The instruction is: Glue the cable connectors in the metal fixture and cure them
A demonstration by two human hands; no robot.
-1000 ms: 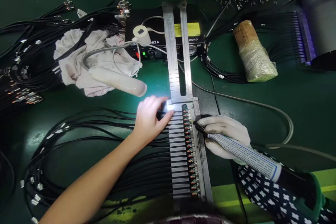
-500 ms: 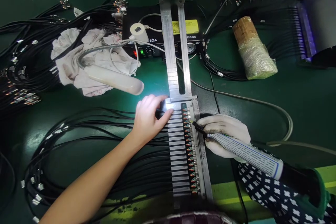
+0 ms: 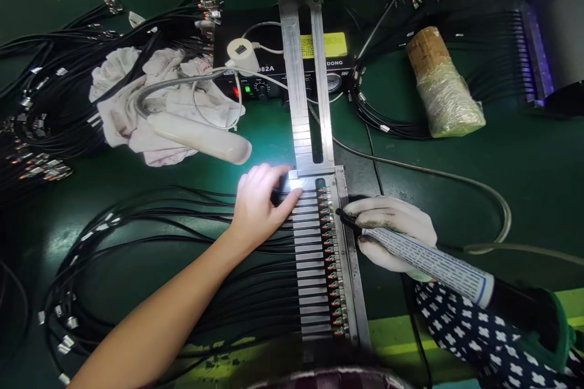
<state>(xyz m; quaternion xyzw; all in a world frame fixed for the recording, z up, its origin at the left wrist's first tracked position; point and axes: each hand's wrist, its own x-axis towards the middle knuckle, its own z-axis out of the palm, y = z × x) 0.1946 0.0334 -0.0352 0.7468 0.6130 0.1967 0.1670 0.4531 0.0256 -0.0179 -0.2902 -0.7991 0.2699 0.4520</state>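
Note:
My left hand (image 3: pixel 256 206), bare, rests at the upper left edge of a slotted metal jig (image 3: pixel 312 267). Its thumb and forefinger lie around the jig's corner, the other fingers curled. A row of black cables (image 3: pixel 269 282) runs into the jig's slots, their small connector ends (image 3: pixel 329 250) lined up along its right side. My right hand (image 3: pixel 395 232), in a stained white glove, grips a labelled glue dispensing syringe (image 3: pixel 429 264). Its thin tip is at the connector row, near the upper end; whether it touches a connector I cannot tell.
A lit lamp (image 3: pixel 201 138) lies on white cloth gloves (image 3: pixel 123 112) at left. Behind stands a black dispenser controller (image 3: pixel 269 82), with a second metal frame (image 3: pixel 292 73) over it. Rightward are a wrapped block (image 3: pixel 444 88) and a lamp unit (image 3: pixel 556 24) glowing violet. Cable bundles (image 3: pixel 68 292) lie left.
The syringe tip and my gloved right hand stay almost in place over the connector row. My left hand keeps its hold; the whole view has shifted very slightly.

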